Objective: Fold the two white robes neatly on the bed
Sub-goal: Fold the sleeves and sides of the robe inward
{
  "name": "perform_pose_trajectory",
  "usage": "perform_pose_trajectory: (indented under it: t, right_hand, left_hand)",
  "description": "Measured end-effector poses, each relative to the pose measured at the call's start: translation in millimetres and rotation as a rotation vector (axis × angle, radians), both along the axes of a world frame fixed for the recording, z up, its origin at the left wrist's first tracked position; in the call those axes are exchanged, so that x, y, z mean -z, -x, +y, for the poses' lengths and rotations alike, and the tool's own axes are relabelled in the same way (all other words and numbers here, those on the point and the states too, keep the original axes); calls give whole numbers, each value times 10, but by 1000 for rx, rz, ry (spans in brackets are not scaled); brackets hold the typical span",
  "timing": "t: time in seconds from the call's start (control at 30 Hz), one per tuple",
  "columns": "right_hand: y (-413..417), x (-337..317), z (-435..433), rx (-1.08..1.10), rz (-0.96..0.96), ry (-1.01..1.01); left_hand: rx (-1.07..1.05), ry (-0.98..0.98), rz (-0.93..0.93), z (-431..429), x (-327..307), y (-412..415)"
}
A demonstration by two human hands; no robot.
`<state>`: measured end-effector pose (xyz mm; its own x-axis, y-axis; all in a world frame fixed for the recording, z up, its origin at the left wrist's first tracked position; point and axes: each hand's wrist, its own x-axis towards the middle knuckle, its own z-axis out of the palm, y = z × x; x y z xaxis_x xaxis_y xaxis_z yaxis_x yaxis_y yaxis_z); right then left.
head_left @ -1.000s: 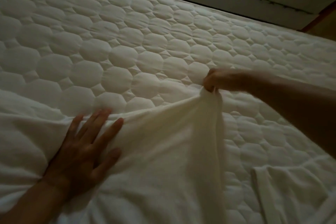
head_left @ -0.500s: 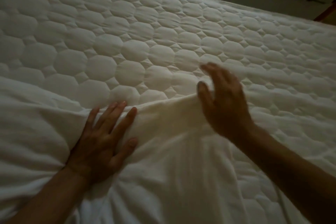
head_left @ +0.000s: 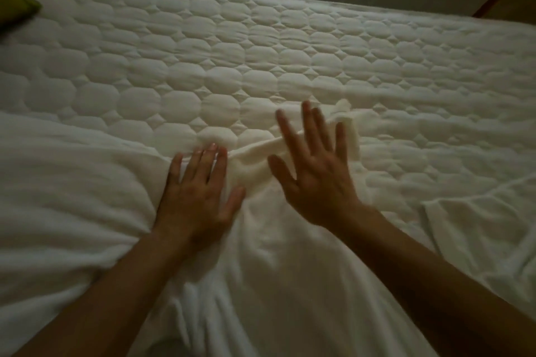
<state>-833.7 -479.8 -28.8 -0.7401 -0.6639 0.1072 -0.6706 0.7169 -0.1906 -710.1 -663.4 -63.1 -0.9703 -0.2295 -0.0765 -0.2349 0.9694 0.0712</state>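
White robe [head_left: 290, 284] edge runs crosswise on bed [head_left: 261, 66] — left hand [head_left: 197, 197] pressed flat, right hand [head_left: 316, 180] splayed, neither gripping; loose corner [head_left: 345, 113] nearest right.

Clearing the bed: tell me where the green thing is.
Head view, far upper left: the green object lies on the quilted bed, far from the robe.

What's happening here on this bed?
A person is folding a white robe on a quilted bed. The left hand presses flat on the robe near its top edge. The right hand is open, fingers spread, over that bunched edge; whether it touches is unclear. Another white cloth, perhaps the second robe, lies at the right with no hand on it.
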Motion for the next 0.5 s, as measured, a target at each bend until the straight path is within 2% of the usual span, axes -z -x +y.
perform_pose_trajectory:
  t: [0.07,0.1,0.17,0.37,0.5]
  right_hand:
    - [-15,223,69,-47,-76,-212]
    - [107,343,155,-6,-106,-244]
    - [327,477,291,87,-121,-234]
    - [357,536,238,113,-75,-226]
    - [253,351,90,280,-79,-419]
  left_hand:
    - [84,72,15,-6,-45,-23]
    - [126,98,15,-49,-27,-37]
    - [118,105,-3,-158,57,-87]
    - [44,37,-76,-199,181,-60]
    - [17,144,-243,-108,33,0]
